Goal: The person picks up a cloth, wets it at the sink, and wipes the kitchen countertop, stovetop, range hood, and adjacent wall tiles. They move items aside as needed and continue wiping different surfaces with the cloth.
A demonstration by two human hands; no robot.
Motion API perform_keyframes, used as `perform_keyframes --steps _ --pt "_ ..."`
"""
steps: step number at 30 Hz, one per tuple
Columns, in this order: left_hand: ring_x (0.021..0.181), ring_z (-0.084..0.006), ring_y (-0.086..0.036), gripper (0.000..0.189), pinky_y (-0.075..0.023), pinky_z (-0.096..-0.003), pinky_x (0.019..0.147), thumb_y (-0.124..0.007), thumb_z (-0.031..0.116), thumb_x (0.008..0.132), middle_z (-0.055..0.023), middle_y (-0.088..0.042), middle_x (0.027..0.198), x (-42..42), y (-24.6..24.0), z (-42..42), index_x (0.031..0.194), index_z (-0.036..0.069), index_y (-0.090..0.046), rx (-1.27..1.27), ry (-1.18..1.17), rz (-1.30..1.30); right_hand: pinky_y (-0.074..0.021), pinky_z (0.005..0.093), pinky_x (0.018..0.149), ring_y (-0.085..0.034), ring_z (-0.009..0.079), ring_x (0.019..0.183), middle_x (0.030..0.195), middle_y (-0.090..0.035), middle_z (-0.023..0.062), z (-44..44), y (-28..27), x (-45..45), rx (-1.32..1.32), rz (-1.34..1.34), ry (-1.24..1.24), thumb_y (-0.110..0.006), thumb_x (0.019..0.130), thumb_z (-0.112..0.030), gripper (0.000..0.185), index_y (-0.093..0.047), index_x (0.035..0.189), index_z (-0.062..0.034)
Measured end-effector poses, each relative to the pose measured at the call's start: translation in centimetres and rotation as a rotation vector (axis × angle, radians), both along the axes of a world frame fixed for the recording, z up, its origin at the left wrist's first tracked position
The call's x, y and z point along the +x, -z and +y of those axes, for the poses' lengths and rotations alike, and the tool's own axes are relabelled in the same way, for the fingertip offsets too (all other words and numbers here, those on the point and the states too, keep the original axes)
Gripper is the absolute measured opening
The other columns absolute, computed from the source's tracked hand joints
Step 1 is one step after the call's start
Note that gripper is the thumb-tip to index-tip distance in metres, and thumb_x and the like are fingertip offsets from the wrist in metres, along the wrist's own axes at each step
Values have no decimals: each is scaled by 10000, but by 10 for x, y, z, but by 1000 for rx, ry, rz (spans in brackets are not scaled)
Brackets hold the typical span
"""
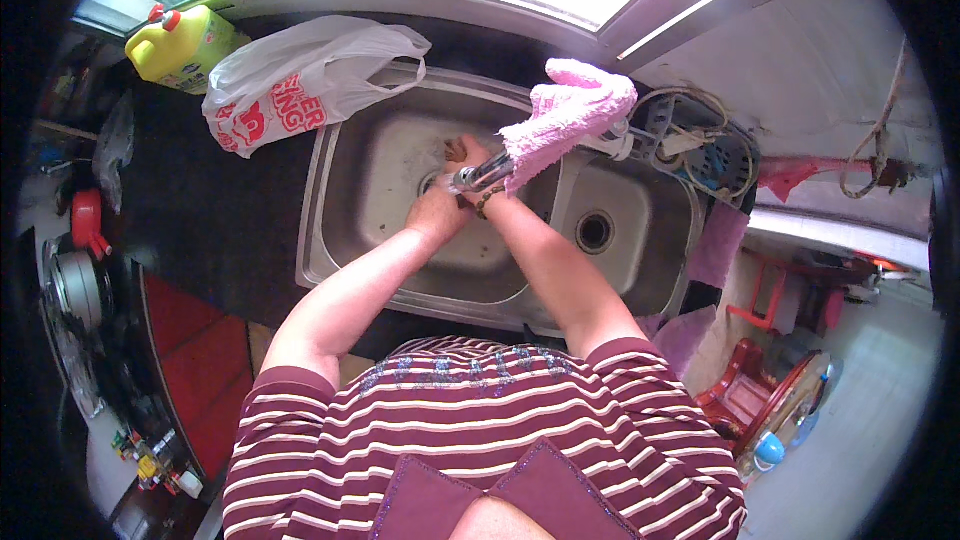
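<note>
Both of my hands are low in the large basin of a stainless steel double sink (360,232), beneath the chrome faucet spout (487,171). Water falls from the spout onto them. My left hand (441,208) lies close against my right, its fingers hidden from this angle. Partly behind the spout, my right hand (471,153) has a small brown item (454,149) at its fingers; whether it is gripped is unclear. A beaded bracelet (489,202) circles the right wrist. Pink terry cloth (574,109) wraps the upper faucet. Small dark bits dot the basin floor.
A white plastic bag (315,82) with red print overlaps the sink's left rim, beside a yellow-green jug (184,49). The smaller basin (626,214) has a round drain. A grey plastic basket (705,154) holding a cord stands at the right. Dark countertop (217,202) extends left.
</note>
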State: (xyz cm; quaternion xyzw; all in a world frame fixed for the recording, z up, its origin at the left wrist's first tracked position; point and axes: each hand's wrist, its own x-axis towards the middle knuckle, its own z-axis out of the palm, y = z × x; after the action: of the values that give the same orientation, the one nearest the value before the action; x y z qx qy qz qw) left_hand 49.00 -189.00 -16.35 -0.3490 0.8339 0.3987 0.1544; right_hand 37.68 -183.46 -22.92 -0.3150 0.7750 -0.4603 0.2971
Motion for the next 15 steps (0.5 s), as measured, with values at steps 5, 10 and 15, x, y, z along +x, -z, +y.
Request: perform_keyframes --steps 5,10,15 --pt "989 -340 -678 450 -507 -429 871 -600 419 941 -198 -710 1061 27 21 -37 1177 37 -627 123 7 102 -527 382 847 -640 235 1023 1098 -671 47 20 2 -7 -247 -1110 180 -765 790 -154 376 -660 1142 -74" --pt "1033 -404 -652 516 -512 -492 864 -409 471 1022 -216 -667 1193 36 35 -47 1262 52 -593 122 -177 190 -525 372 791 -660 172 879 980 -698 30 30 -26 15 -157 -1045 475 -772 886 -282 271 -684 1054 -89" --pt "1008 -272 -663 605 -538 -408 898 -515 584 970 -134 -680 1163 37 12 -10 1250 59 -624 904 -949 -33 -533 368 829 -655 149 948 1019 -694 34 37 -38 33 -286 -454 497 -707 953 -306 262 -662 1076 -79"
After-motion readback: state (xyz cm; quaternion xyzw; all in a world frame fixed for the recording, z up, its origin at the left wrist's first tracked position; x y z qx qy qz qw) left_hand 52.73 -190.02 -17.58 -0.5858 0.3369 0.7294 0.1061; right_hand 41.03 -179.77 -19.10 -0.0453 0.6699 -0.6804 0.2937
